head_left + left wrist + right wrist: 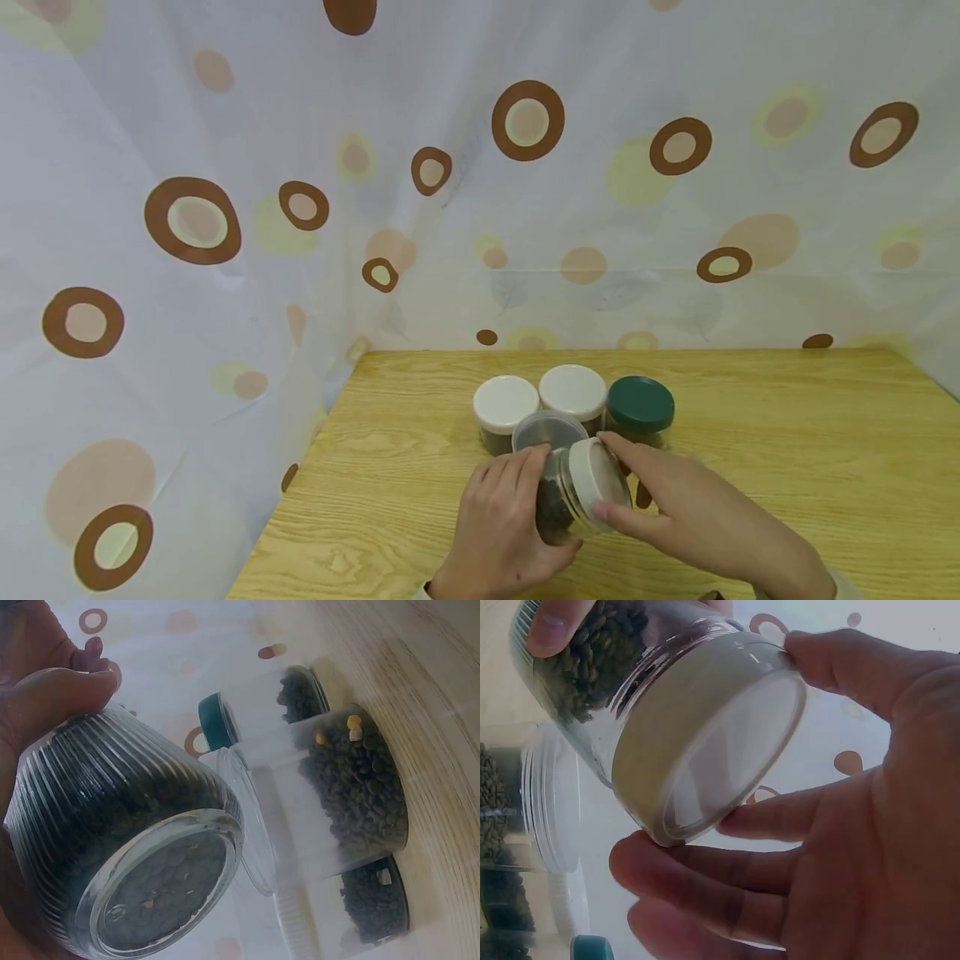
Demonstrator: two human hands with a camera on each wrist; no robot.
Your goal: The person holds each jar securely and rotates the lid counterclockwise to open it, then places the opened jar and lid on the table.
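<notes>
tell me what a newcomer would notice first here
Probably the clear ribbed jar of dark seed-like bits, tilted low in the head view: the left hand holds its body, the right hand grips its round white lid. Behind it, a round dark green lid stands out right of two flat white lids. Above, a brown-ringed white sheet fills the background.

In the head view, the left hand point(497, 521) partly hides the tilted jar point(564, 500).
</notes>
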